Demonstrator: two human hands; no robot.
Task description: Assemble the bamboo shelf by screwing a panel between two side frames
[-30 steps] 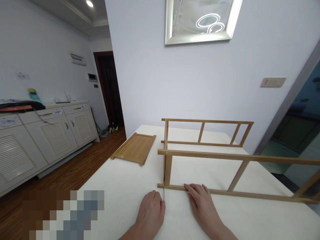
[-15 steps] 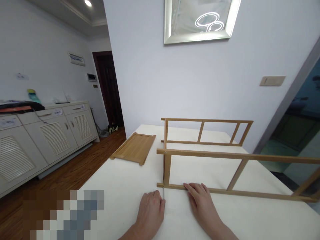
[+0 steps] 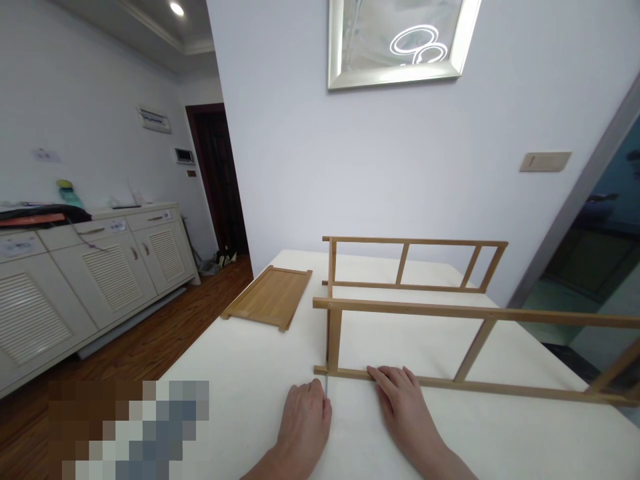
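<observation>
A light-brown wooden shelf frame (image 3: 410, 307) lies on its side on the white table (image 3: 235, 380), its two ladder-like sides joined at the left end by a panel seen nearly edge-on. My left hand (image 3: 304, 423) is closed round a thin-shafted metal tool (image 3: 327, 385); only the shaft shows, pointing at the frame's near lower left corner. Its handle is hidden in the fist, so I cannot tell whether it is a screwdriver or a hex key. My right hand (image 3: 404, 407) grips the near bottom rail just right of that corner, fingers over the wood and thumb hidden.
A flat wooden panel (image 3: 270, 297) with raised edges lies at the table's left side. Behind the table is a wall with a framed picture (image 3: 395, 81). White cabinets (image 3: 125, 253) stand across the floor at left, and a doorway opens at right.
My left hand has turned and shifted very slightly around the tool. My right hand and the frame have kept their places.
</observation>
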